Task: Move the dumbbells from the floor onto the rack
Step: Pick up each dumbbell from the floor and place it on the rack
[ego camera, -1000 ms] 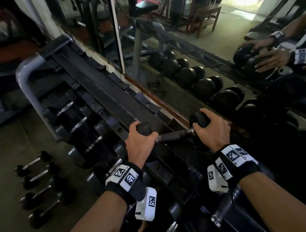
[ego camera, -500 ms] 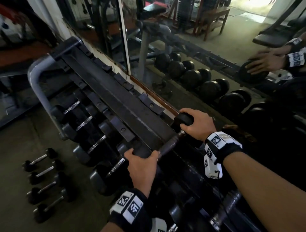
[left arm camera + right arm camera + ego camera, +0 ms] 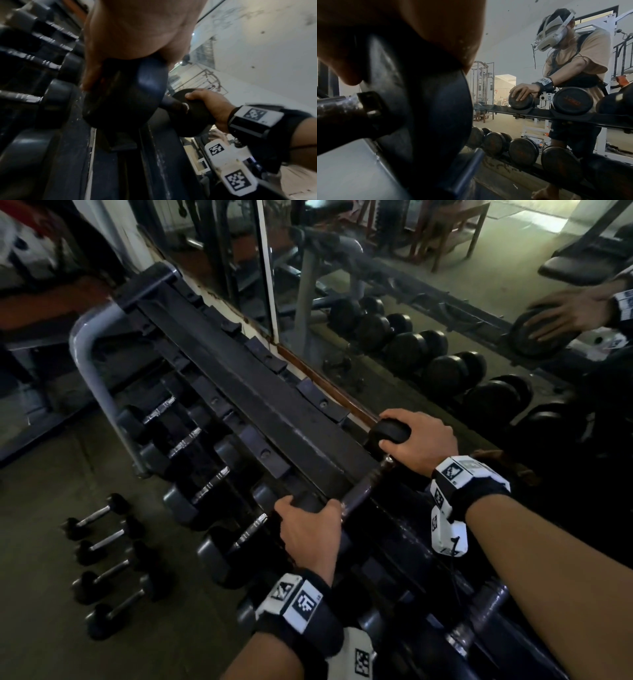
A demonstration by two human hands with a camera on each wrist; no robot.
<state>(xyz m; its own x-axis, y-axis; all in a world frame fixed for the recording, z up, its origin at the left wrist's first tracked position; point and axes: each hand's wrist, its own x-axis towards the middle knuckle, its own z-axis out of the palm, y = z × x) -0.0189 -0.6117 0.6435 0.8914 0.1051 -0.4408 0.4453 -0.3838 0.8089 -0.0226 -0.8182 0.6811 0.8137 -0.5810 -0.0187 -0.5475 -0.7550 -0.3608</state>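
Observation:
A black dumbbell with a dark handle [image 3: 363, 491] lies slantwise across the top tier of the rack [image 3: 260, 405]. My left hand [image 3: 308, 511] curls over its near head [image 3: 123, 92]. My right hand [image 3: 407, 433] grips the far head [image 3: 390, 431] next to the mirror. In the right wrist view that head [image 3: 419, 101] fills the frame under my fingers [image 3: 402, 20], and its mirror image sits in a cradle on the top rail. Several small dumbbells [image 3: 99, 546] lie on the floor at the lower left.
A mirror wall [image 3: 411, 302] stands right behind the rack and reflects it. The lower tier holds several chrome-handled dumbbells [image 3: 191, 467]. A bigger dumbbell [image 3: 472, 625] lies on the rack at my right forearm. The rack's grey end post [image 3: 89, 364] stands at the left.
The dumbbell has swung from lying sideways to pointing across the rack rails. My left hand came toward me and down, my right hand went back toward the mirror.

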